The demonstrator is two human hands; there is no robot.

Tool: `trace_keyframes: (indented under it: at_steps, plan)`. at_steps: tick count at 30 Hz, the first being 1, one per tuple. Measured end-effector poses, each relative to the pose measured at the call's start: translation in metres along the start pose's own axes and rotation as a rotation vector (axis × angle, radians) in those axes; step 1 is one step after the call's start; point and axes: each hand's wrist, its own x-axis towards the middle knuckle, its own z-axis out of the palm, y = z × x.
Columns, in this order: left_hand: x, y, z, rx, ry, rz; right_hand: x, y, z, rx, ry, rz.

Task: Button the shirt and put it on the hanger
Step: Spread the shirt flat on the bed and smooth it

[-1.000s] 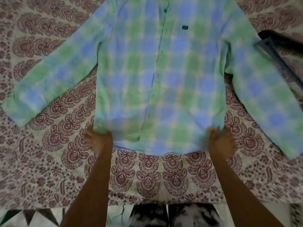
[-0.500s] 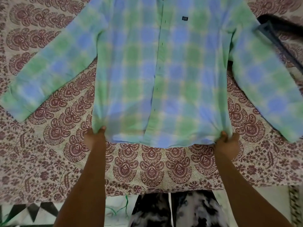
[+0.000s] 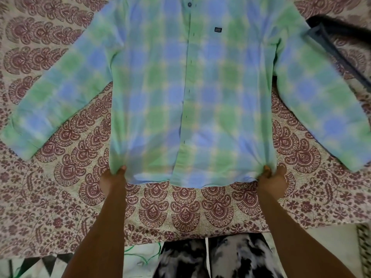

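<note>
A green and blue checked shirt (image 3: 192, 93) lies flat, front up, on a patterned bedspread (image 3: 180, 209), sleeves spread to both sides. Its placket runs down the middle with a dark button (image 3: 189, 4) near the top and a small dark label (image 3: 218, 29) on the chest. My left hand (image 3: 112, 179) pinches the hem's lower left corner. My right hand (image 3: 273, 180) pinches the lower right corner. The hem is pulled taut between them. A dark grey hanger (image 3: 345, 57) lies at the upper right, partly under the sleeve.
The bedspread's near edge (image 3: 140, 243) runs across the bottom. Below it stand my legs in black and white patterned trousers (image 3: 216, 257). A green thread (image 3: 130, 249) hangs at the edge.
Both hands have moved slightly outward along the hem and drawn it tighter. The shirt lies flatter and wider than a second ago.
</note>
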Motion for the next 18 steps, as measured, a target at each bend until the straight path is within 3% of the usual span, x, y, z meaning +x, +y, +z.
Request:
trace_keyframes:
  at_steps: [5,11,18]
  plan:
    - [0.007,0.009,-0.012,0.033,-0.074,0.046,-0.002,-0.006,0.0,-0.085,-0.003,0.02]
    - [-0.009,0.037,-0.004,0.368,-0.007,0.283,-0.026,-0.016,0.0,-0.094,0.033,0.011]
    - [-0.072,0.083,0.033,0.341,-0.048,0.626,-0.023,-0.038,-0.028,0.08,0.081,-0.076]
